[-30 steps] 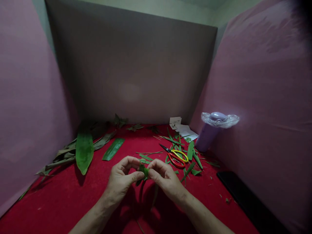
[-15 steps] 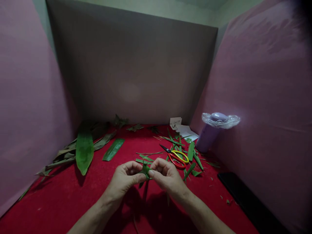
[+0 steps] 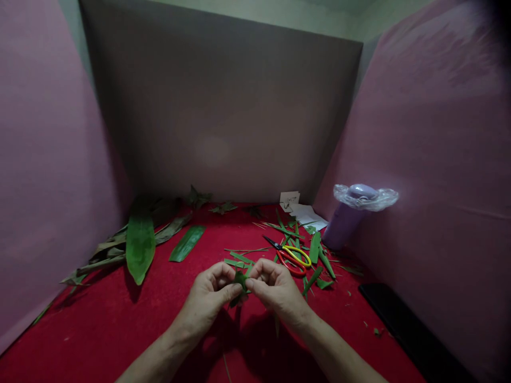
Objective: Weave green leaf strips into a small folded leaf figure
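Note:
Between my two hands is a small folded piece of green leaf (image 3: 240,279), pinched from both sides above the red cloth (image 3: 99,330). My left hand (image 3: 213,292) is closed on its left side, thumb against the leaf. From the right, my right hand (image 3: 273,287) pinches the same piece with thumb and fingertips. Fingers hide part of the leaf's shape. Just beyond my right hand lie scissors (image 3: 291,256) with one red and one yellow handle, blades slightly apart. Cut leaf strips (image 3: 241,260) rest right behind my fingertips.
A long green leaf (image 3: 140,244) lies on dried leaves at left, near a shorter leaf piece (image 3: 187,243). On the right stand a purple bottle (image 3: 343,226) with plastic wrap, white papers (image 3: 309,217), leaf scraps (image 3: 315,247) and a black flat object (image 3: 403,319). Walls enclose three sides.
The whole view has shifted slightly. Both hands still pinch the leaf piece, which now looks turned a little, with less of its bright face showing.

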`<state>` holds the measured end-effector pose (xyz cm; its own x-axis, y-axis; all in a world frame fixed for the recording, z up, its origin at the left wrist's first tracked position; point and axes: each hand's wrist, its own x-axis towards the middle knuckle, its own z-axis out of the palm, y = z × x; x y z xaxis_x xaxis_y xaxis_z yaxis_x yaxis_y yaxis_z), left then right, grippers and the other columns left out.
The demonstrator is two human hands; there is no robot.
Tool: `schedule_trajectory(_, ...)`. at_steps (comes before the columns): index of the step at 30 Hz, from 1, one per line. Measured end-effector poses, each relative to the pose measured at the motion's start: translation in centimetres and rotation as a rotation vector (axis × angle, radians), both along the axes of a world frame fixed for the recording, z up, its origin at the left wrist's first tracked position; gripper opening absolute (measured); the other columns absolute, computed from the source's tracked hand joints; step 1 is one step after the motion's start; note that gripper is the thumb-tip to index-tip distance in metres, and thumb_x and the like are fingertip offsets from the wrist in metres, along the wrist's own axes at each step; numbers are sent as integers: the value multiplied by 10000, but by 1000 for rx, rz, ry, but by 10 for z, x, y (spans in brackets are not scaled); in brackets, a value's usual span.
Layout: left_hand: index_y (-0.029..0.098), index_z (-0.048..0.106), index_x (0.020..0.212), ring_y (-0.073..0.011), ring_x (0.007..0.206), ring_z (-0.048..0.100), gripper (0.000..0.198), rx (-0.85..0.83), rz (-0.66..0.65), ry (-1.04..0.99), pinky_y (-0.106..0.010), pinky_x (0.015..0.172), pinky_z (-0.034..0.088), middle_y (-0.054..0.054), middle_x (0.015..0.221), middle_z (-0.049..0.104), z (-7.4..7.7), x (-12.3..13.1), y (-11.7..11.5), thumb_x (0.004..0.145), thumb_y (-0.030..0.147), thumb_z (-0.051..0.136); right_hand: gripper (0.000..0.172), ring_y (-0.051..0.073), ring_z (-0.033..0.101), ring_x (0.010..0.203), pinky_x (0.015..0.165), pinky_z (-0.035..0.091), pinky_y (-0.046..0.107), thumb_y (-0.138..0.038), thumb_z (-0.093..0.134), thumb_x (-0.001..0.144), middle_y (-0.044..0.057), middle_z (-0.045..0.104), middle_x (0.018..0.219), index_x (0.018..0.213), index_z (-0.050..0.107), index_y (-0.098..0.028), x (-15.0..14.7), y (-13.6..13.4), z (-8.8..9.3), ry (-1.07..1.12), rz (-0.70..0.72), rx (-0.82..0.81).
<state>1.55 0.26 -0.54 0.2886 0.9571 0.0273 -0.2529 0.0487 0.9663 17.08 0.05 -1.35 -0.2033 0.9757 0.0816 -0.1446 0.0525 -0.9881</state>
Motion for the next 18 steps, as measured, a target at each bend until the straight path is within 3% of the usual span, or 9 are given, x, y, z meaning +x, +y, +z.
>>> schedule_trajectory(7,148,545,606,-47,453,435,253,-53,35,44,-154,452,317,76,508,526,0,2,-1,553,186,789,280,35,255,397,374,168,171,-324,697,674,-101,378,452,627,471,-167,1,1,-2,-12,-2,9)
schedule_trajectory(15,140,610,599,-92,503,526,162,-27,67,76,-192,514,398,25,516,604,1,0,0,595,192,763,204,50,256,404,409,215,190,-330,615,747,-92,367,479,686,502,-171,1,-6,5,-26,46,62)
schedule_trajectory(18,166,633,600,-123,529,556,112,76,128,102,-221,536,432,15,546,625,3,-1,-5,606,147,743,147,75,329,472,463,264,210,-270,596,765,-59,414,541,686,515,-177,3,-14,6,-101,3,198)
